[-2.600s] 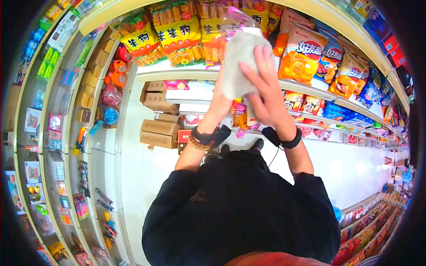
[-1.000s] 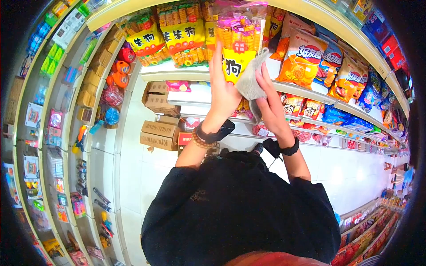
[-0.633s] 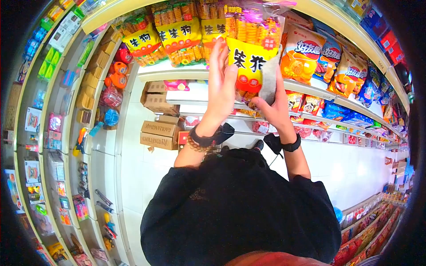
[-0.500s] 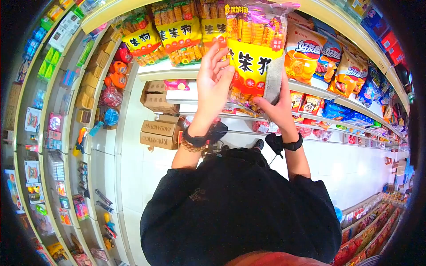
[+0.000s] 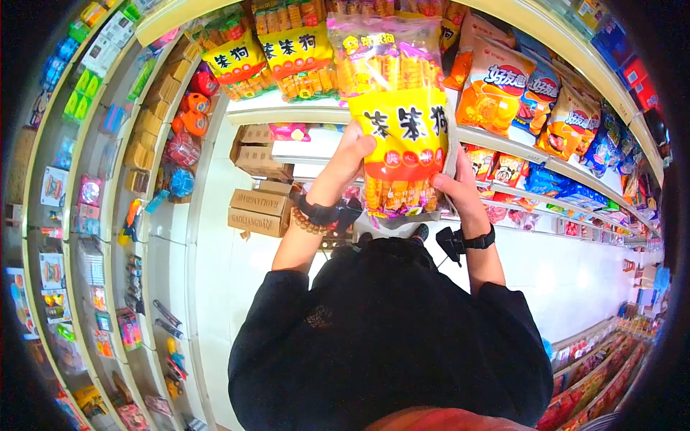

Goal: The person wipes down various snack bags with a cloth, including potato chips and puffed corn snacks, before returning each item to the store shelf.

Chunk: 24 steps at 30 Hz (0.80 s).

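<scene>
A yellow and red snack bag (image 5: pixel 402 126) with clear, purple-edged ends is held upright in front of the shelf. My left hand (image 5: pixel 351 159) grips its left side, the thumb at the edge and the other fingers hidden behind. On the lower right side, my right hand (image 5: pixel 460 188) holds the bag with its thumb on the front. Behind and to the left, similar snack bags (image 5: pixel 298 54) stand on the upper shelf. Orange chip bags (image 5: pixel 496 86) are to the right of the held bag.
The upper shelf edge (image 5: pixel 287 115) runs just behind my hands. Cardboard boxes (image 5: pixel 259 212) stand on the floor at left. Shelves with toys (image 5: pixel 194 115) rise along the left side. More packaged goods (image 5: pixel 596 373) fill racks at lower right.
The bag has come closer and lower, with its front turned more fully into view. My left hand, earlier open beside the bag, now grips its left side.
</scene>
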Each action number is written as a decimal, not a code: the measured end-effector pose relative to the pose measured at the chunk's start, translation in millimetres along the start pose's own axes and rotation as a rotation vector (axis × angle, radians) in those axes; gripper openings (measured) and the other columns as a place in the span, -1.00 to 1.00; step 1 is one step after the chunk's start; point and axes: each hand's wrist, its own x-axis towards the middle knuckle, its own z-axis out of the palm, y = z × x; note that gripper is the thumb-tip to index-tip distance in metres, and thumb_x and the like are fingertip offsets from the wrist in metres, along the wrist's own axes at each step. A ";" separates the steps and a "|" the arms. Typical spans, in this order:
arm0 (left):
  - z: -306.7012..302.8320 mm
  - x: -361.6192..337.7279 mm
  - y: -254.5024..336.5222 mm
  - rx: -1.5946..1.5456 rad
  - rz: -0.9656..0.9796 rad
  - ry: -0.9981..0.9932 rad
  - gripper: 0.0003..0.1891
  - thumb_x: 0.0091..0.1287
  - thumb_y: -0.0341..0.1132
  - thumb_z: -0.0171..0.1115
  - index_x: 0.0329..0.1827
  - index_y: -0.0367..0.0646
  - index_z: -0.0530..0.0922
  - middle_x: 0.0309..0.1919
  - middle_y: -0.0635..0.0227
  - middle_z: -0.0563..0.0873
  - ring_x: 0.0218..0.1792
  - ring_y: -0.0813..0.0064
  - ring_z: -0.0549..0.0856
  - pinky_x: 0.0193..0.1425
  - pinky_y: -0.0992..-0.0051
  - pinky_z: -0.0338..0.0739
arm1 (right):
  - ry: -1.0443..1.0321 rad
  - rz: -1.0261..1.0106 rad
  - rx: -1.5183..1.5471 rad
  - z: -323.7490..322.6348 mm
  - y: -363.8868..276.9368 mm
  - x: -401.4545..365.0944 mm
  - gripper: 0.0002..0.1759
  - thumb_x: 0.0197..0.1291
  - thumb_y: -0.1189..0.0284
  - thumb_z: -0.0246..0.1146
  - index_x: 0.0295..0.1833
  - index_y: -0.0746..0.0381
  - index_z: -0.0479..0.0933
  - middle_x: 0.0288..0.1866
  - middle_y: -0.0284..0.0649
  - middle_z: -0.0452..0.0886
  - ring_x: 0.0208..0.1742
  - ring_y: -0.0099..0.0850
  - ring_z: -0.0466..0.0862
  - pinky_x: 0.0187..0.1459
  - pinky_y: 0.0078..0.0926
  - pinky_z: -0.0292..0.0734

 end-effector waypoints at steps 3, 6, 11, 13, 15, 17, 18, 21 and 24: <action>8.4 1.4 -5.5 -0.160 -0.020 0.098 -0.25 0.29 -0.02 0.30 0.40 -0.24 0.19 0.23 0.16 0.52 0.20 0.34 0.59 0.24 0.35 0.54 | -0.025 -0.070 -0.200 2.7 -7.2 1.8 -0.10 0.14 0.47 0.34 0.55 0.29 0.06 0.50 -0.17 0.25 0.47 -0.39 0.25 0.45 -0.37 0.13; 17.8 -1.5 -1.9 -0.221 -0.084 0.169 -0.32 0.33 -0.08 0.25 0.39 -0.22 0.21 0.20 0.15 0.55 0.16 0.33 0.61 0.22 0.33 0.55 | -0.079 -0.164 -0.541 17.9 -32.1 1.6 -0.16 0.09 0.66 0.15 0.55 0.16 0.13 0.60 -0.07 0.05 0.59 -0.25 0.07 0.51 -0.28 -0.01; 15.2 -1.4 -9.7 -0.270 -0.122 0.209 -0.36 0.33 -0.16 0.22 0.40 -0.20 0.22 0.21 0.19 0.54 0.18 0.33 0.59 0.26 0.32 0.52 | -0.231 -0.378 -0.953 28.0 -47.3 2.3 -0.14 -0.10 0.57 0.10 0.49 0.10 0.28 0.65 -0.01 -0.17 0.64 -0.05 -0.15 0.56 -0.12 -0.21; 21.5 2.6 -7.4 -0.178 0.007 0.146 -0.37 0.32 -0.20 0.21 0.41 -0.20 0.22 0.22 0.20 0.54 0.21 0.33 0.57 0.29 0.31 0.49 | -0.284 -0.414 -1.011 27.7 -53.5 4.0 -0.25 0.11 0.33 0.16 0.49 0.07 0.28 0.65 0.01 -0.17 0.63 0.08 -0.22 0.54 -0.03 -0.24; 22.3 2.7 -6.2 -0.146 0.015 0.146 -0.36 0.30 -0.23 0.24 0.41 -0.20 0.22 0.22 0.22 0.53 0.23 0.36 0.55 0.32 0.33 0.46 | -0.284 -0.410 -0.991 25.7 -56.3 10.0 -0.26 0.12 0.34 0.16 0.50 0.07 0.27 0.64 0.00 -0.16 0.63 0.07 -0.22 0.55 -0.05 -0.24; 19.6 0.7 -8.4 -0.050 0.004 0.134 -0.33 0.27 -0.25 0.28 0.41 -0.20 0.23 0.22 0.23 0.53 0.23 0.37 0.54 0.33 0.34 0.43 | -0.257 -0.431 -0.963 24.5 -56.1 18.2 -0.26 0.13 0.37 0.15 0.50 0.06 0.26 0.64 0.01 -0.16 0.63 0.06 -0.21 0.55 -0.07 -0.26; 16.3 0.0 -11.1 0.030 -0.010 0.120 -0.31 0.25 -0.26 0.30 0.41 -0.20 0.22 0.22 0.23 0.53 0.23 0.38 0.54 0.33 0.36 0.43 | -0.236 -0.440 -0.953 22.6 -57.0 23.6 -0.26 0.14 0.38 0.15 0.50 0.06 0.26 0.64 0.01 -0.15 0.63 0.06 -0.21 0.55 -0.08 -0.25; 18.3 -0.9 -14.1 0.103 -0.050 0.046 -0.27 0.21 -0.27 0.37 0.42 -0.20 0.22 0.21 0.24 0.54 0.22 0.41 0.54 0.33 0.38 0.41 | -0.179 -0.466 -0.961 15.1 -61.9 43.9 -0.28 0.16 0.42 0.13 0.51 0.07 0.24 0.64 0.01 -0.14 0.63 0.05 -0.22 0.55 -0.12 -0.25; 24.0 -0.3 -15.5 0.101 -0.064 -0.022 -0.23 0.18 -0.30 0.41 0.43 -0.20 0.20 0.21 0.25 0.54 0.23 0.41 0.53 0.35 0.37 0.39 | -0.174 -0.532 -0.974 3.6 -69.3 64.0 -0.26 0.15 0.44 0.16 0.51 0.06 0.24 0.64 0.00 -0.14 0.63 0.03 -0.20 0.55 -0.12 -0.23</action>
